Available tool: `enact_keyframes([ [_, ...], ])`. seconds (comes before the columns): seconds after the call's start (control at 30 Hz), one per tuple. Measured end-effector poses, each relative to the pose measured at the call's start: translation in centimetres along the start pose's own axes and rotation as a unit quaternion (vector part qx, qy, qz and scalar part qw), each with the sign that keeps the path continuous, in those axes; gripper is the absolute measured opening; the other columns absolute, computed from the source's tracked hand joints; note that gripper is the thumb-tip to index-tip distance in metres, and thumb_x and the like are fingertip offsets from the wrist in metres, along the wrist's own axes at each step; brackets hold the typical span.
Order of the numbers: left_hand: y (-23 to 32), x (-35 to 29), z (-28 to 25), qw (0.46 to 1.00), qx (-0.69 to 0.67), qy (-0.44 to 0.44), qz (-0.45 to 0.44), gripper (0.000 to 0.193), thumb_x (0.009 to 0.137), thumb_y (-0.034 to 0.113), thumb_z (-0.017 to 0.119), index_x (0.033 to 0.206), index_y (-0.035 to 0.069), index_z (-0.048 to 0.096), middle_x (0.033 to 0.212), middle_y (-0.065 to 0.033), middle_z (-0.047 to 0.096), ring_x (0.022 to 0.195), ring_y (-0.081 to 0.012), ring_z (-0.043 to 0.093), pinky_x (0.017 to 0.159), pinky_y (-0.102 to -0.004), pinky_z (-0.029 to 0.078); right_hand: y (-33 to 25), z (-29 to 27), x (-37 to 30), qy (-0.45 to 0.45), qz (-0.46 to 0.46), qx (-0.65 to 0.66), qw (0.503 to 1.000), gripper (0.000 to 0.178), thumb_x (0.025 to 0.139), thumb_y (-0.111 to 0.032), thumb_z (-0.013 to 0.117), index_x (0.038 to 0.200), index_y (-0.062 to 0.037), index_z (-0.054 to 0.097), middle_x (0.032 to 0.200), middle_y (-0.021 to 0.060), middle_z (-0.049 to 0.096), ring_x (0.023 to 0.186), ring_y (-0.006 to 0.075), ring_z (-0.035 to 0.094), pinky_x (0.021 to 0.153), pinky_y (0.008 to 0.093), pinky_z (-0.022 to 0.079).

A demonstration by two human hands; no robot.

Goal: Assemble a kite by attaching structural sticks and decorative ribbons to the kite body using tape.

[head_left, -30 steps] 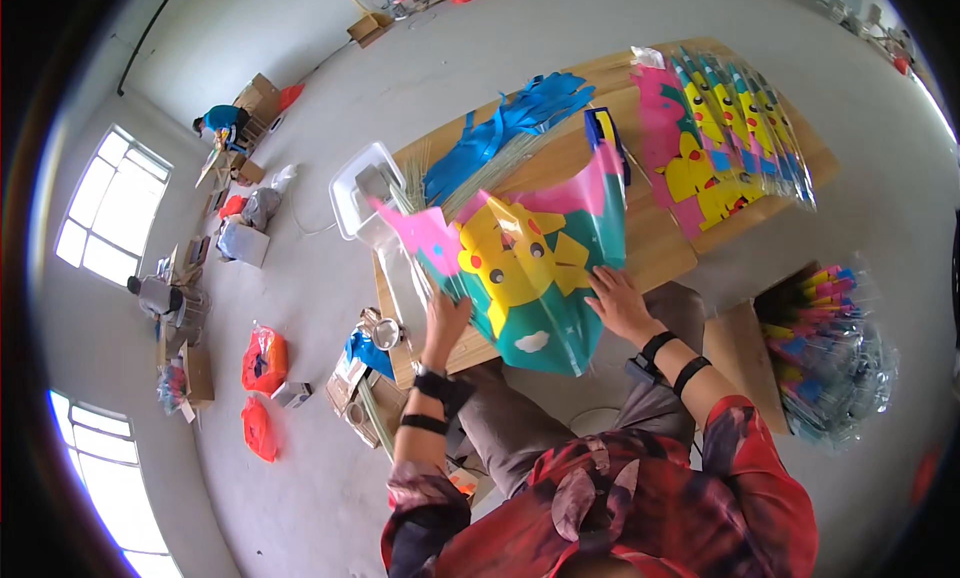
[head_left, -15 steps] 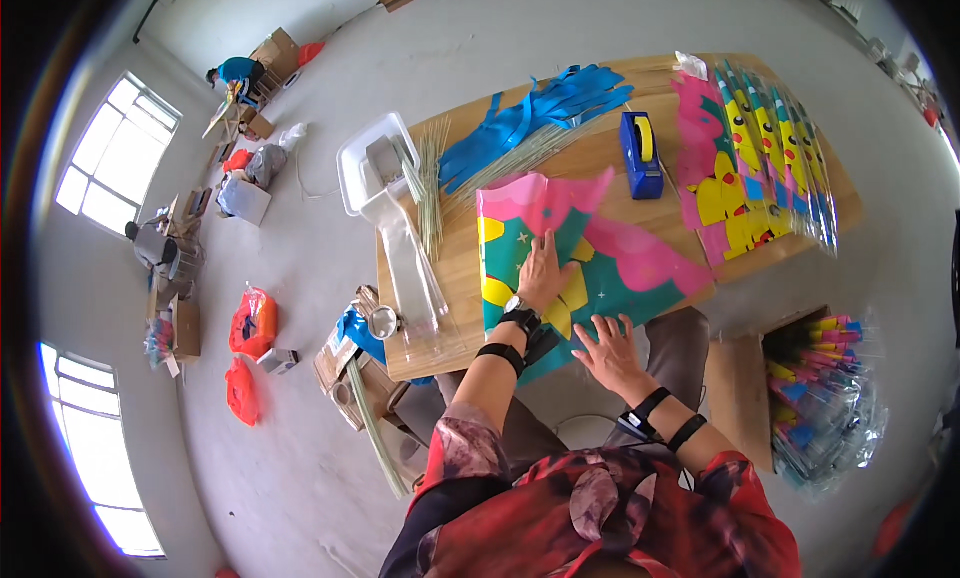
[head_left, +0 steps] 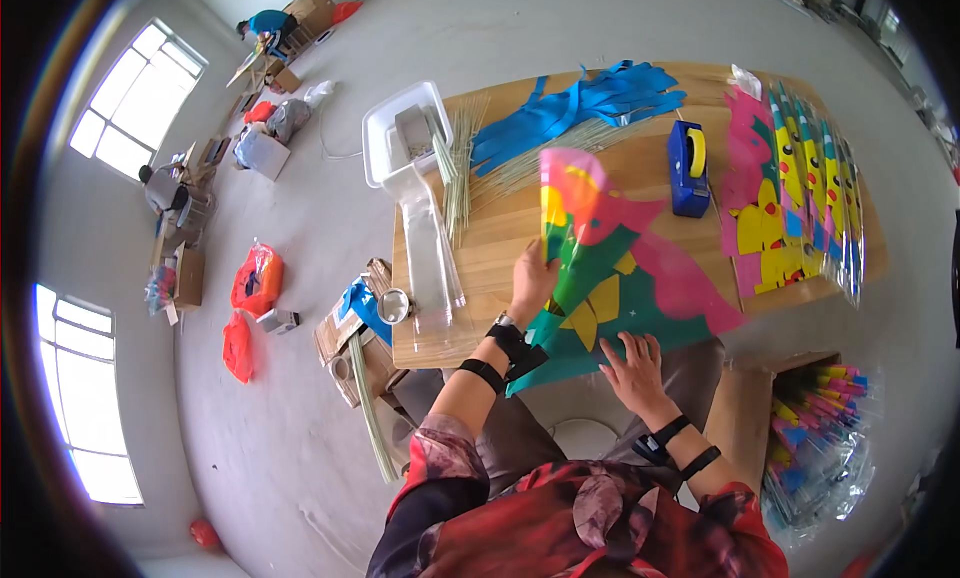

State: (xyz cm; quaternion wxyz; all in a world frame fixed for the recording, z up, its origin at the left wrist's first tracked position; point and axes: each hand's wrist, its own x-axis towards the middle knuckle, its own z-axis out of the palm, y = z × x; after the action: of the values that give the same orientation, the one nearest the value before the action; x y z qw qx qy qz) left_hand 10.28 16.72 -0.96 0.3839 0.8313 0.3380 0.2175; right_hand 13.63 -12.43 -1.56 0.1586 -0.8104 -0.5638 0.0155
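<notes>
A thin printed sheet [head_left: 655, 323] in pink, green and yellow lies over the table's near edge and my lap. Its left side is raised and curls over into a cone-like fold [head_left: 585, 238]. My left hand [head_left: 535, 281] is closed on that left edge, with part of the fingers hidden. My right hand [head_left: 635, 371] rests on the sheet's near part, fingers spread and nothing gripped. Beyond the sheet stands a blue tape dispenser [head_left: 688, 183] with a yellow roll.
Blue strips [head_left: 570, 118], thin pale sticks [head_left: 460, 178], a white plastic tub [head_left: 375, 148] and clear sleeves [head_left: 425, 243] share the wooden table [head_left: 630, 168]. Rolled printed pieces [head_left: 810, 178] lie at right. A carton [head_left: 745, 403] of bundled pieces stands beside my right leg.
My left hand has gone from lying flat on the sheet to grasping its left edge, which is now lifted and curled. My right hand stays on the near part. The view has shifted slightly.
</notes>
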Motion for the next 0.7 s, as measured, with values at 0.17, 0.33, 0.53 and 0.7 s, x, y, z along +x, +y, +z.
enact_keyframes([
  [0.17, 5.0, 4.2, -3.4, 0.992, 0.047, 0.026, 0.112, 0.039, 0.081, 0.008, 0.070, 0.118, 0.000, 0.062, 0.109, -0.0235, 0.066, 0.102, -0.0462, 0.062, 0.084, -0.0498, 0.051, -0.5, -0.1, 1.8, -0.003, -0.009, 0.013, 1.000, 0.049, 0.094, -0.030, 0.066, 0.140, -0.0161, 0.054, 0.141, 0.0203, 0.046, 0.131, 0.0357, 0.045, 0.115, 0.0597, 0.026],
  [0.33, 0.9, 10.4, -4.5, 0.985, 0.110, 0.060, 0.117, 0.037, 0.083, 0.009, 0.068, 0.120, 0.005, 0.065, 0.110, -0.0178, 0.068, 0.107, -0.0409, 0.062, 0.088, -0.0484, 0.052, -1.2, 1.7, 5.9, -0.001, -0.035, 0.030, 0.999, 0.053, 0.097, -0.031, 0.062, 0.147, -0.0189, 0.050, 0.156, 0.0240, 0.035, 0.148, 0.0365, 0.032, 0.118, 0.0612, 0.019],
  [0.53, -6.2, 14.5, -5.7, 0.973, 0.200, 0.114, 0.027, 0.030, 0.090, 0.025, 0.067, 0.112, 0.005, 0.068, 0.107, -0.0172, 0.069, 0.105, -0.0375, 0.063, 0.089, -0.0467, 0.051, -1.7, 2.8, 7.6, 0.024, -0.032, 0.042, 0.998, 0.054, 0.098, -0.029, 0.060, 0.150, -0.0227, 0.047, 0.155, 0.0223, 0.038, 0.146, 0.0365, 0.035, 0.118, 0.0610, 0.021],
  [0.7, -12.9, 16.1, -8.7, 0.912, 0.324, 0.233, -0.093, 0.016, 0.087, 0.012, 0.060, 0.086, 0.002, 0.073, 0.106, -0.0174, 0.065, 0.105, -0.0363, 0.061, 0.089, -0.0468, 0.051, -2.1, 2.3, 8.0, 0.018, -0.030, 0.028, 0.999, 0.056, 0.097, -0.027, 0.059, 0.151, -0.0246, 0.045, 0.155, 0.0214, 0.038, 0.145, 0.0364, 0.037, 0.117, 0.0615, 0.023],
])
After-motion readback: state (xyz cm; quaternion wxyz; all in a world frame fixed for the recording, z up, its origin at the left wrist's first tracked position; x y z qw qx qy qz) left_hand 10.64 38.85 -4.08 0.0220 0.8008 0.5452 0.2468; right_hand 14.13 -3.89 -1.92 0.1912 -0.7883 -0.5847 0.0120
